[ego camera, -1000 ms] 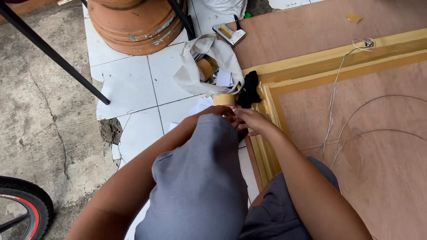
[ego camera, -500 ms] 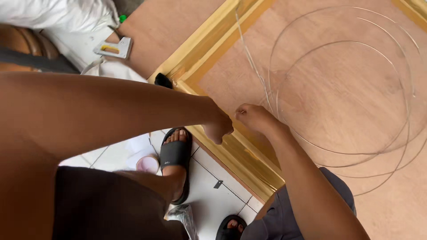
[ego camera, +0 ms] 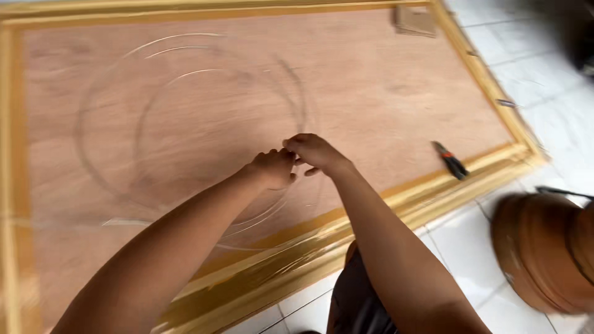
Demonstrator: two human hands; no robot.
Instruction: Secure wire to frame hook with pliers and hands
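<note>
Floor (ego camera: 544, 80) was white square tile with thin dark grout lines, seen along the right side and bottom. A large plywood panel (ego camera: 383, 80) in a yellow-gold wooden frame (ego camera: 495, 93) lay flat on it, filling most of the view. Terracotta pots (ego camera: 544, 253) stood on the tile off the panel's lower right corner. Light was even, daylight-like; no walls or windows seen.

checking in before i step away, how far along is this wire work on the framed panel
Looks done: thin wire already lies in wide loops on the plywood panel. In hand: left hand and right hand meet, pinching it. Left: the pliers lie unused by the yellow frame; motion blur hides any fastening.
</note>
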